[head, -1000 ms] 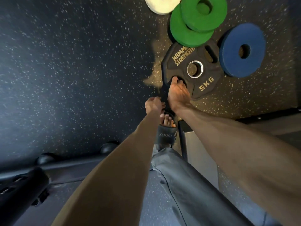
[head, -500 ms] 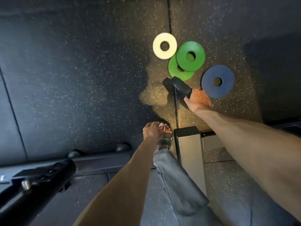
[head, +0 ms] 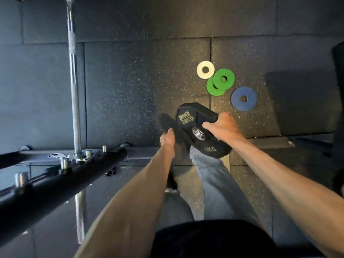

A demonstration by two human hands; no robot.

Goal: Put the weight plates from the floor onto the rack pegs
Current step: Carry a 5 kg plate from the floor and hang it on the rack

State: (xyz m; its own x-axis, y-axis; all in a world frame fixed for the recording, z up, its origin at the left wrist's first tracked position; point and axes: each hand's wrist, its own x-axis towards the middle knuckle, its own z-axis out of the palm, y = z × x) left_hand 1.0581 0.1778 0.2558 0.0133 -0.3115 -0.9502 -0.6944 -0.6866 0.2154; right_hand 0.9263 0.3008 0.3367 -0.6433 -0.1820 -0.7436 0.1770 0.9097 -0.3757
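A person's right hand [head: 221,129] is gripping the black 5 kg plate [head: 193,125], fingers curling around its rim, holding it tilted above the floor; the left hand [head: 167,138] is meeting the plate's left edge, its fingers hidden, so its hold cannot be told; the white plate [head: 205,69], green plates [head: 223,79] and blue plate [head: 243,98] are lying beyond it; the rack pegs [head: 64,162] are standing to its left.

looks like a gym's free-weight corner. shows dark speckled rubber floor tiles [head: 130,81], a steel barbell [head: 73,86], a black rack beam [head: 55,179] studded with chrome pegs [head: 64,162], a white plate [head: 202,74], two green plates [head: 228,81] and a blue plate [head: 250,104] lying flat, plus a black plate [head: 193,116] stamped 5kg.
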